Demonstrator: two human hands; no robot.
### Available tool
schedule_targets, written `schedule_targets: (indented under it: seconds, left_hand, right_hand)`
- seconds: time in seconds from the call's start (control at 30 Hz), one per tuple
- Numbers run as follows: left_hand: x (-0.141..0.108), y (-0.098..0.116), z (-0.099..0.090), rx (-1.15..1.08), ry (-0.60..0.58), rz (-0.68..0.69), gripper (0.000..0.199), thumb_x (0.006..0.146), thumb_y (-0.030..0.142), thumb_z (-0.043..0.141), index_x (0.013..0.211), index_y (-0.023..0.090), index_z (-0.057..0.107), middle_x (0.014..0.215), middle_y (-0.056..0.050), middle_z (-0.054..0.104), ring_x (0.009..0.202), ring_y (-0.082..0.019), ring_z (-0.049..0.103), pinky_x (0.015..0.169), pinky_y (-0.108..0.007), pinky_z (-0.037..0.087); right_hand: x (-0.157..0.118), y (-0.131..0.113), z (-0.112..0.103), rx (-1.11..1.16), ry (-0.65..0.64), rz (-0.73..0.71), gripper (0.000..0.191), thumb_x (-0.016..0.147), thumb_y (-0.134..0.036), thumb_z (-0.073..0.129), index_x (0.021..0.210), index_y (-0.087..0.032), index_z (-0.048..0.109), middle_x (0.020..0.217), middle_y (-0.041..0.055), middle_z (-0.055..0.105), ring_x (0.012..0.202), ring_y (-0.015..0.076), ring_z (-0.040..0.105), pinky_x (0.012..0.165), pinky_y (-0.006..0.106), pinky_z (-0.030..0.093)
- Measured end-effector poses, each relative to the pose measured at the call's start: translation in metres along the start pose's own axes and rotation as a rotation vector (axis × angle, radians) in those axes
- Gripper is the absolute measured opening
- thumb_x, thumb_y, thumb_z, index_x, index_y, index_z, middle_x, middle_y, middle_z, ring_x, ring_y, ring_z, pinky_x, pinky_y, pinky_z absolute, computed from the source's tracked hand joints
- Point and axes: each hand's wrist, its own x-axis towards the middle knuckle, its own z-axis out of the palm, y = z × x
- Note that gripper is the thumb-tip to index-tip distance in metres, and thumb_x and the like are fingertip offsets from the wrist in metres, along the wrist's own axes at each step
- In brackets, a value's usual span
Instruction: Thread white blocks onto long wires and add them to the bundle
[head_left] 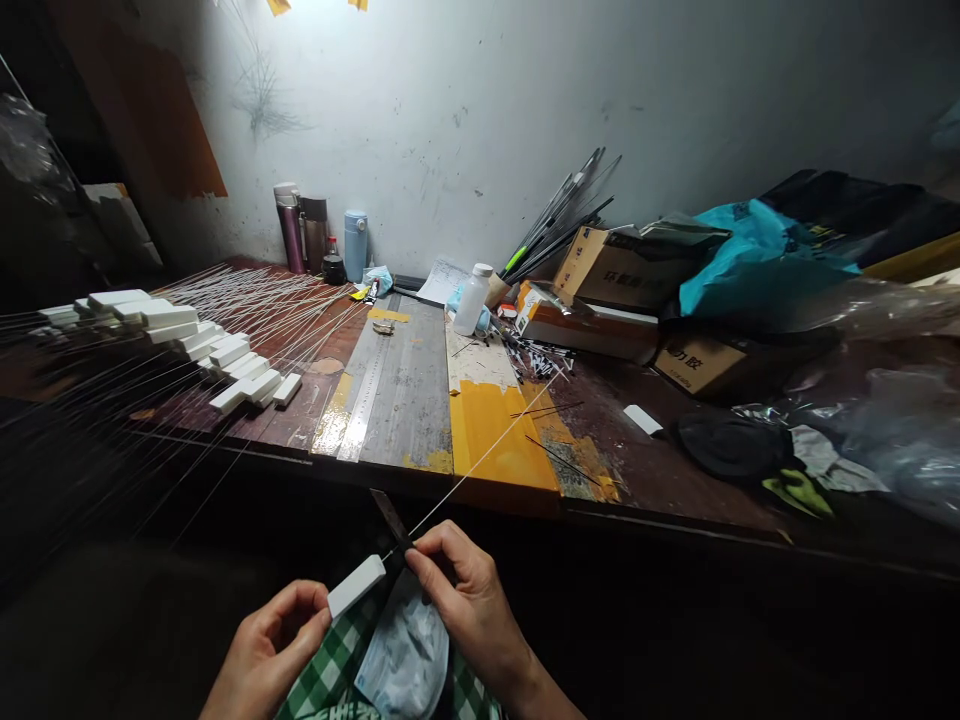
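Low in the view, my left hand (279, 640) pinches the near end of a white block (356, 587) between thumb and fingertips. A thin pale rod (480, 459) runs from the block's far end up and right over the bench. My right hand (461, 590) grips a dark flat blade (389, 515), its tip pointing up and left, where it crosses the rod near the block. Whether the right fingers also touch the rod is hard to tell. Below the hands, a pale blue face mask (409, 645) lies over green checked cloth (330, 665).
White blocks with thin rods (170, 315) are piled on the bench's left side. Bottles (472, 300), flasks (355, 245) and cardboard boxes (607, 265) stand along the back. A white piece (643, 420) and a black cloth (731, 447) lie right. The bench edge (510, 495) is beyond my hands.
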Motion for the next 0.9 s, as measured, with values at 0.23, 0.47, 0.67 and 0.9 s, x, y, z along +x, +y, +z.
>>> schedule_targets:
  seconds: [0.23,0.47,0.67,0.9]
  left_hand:
    - [0.0024,-0.0043,-0.0002,-0.025,0.012,-0.002,0.038,0.07,0.057,0.071,0.077,0.019,0.067,0.07,-0.001,0.059,0.069,-0.017,0.048,0.06,-0.021,0.04]
    - [0.0064,-0.0074,-0.0044,-0.012,-0.046,-0.015,0.035,0.072,0.054,0.071,0.078,0.02,0.068,0.071,-0.002,0.058,0.068,-0.017,0.049,0.059,-0.021,0.041]
    - [0.008,-0.0082,-0.0051,0.02,-0.076,-0.016,0.034,0.075,0.053,0.068,0.08,0.019,0.067,0.073,-0.002,0.057,0.069,-0.017,0.047,0.06,-0.022,0.041]
    - [0.0079,-0.0048,-0.0033,0.002,-0.067,-0.03,0.034,0.073,0.052,0.07,0.078,0.019,0.067,0.073,-0.002,0.057,0.069,-0.017,0.048,0.06,-0.022,0.041]
  right_hand:
    - [0.001,-0.0021,0.0029,-0.011,0.023,-0.065,0.013,0.09,-0.02,0.057,0.077,-0.019,0.058,0.076,-0.0011,0.054,0.069,0.0113,0.053,0.064,0.022,0.041]
    - [-0.001,-0.0027,0.0061,-0.007,0.022,-0.069,0.012,0.089,-0.019,0.057,0.077,-0.019,0.059,0.076,-0.0011,0.055,0.069,0.0112,0.054,0.064,0.022,0.042]
    - [-0.0008,-0.0032,0.0078,0.004,-0.021,-0.059,0.013,0.089,-0.018,0.057,0.076,-0.019,0.059,0.075,-0.0014,0.055,0.068,0.0109,0.053,0.063,0.021,0.041]
    - [-0.001,-0.0027,0.0092,0.013,-0.016,-0.049,0.013,0.089,-0.017,0.057,0.076,-0.018,0.059,0.075,-0.0017,0.054,0.068,0.0104,0.052,0.063,0.021,0.041]
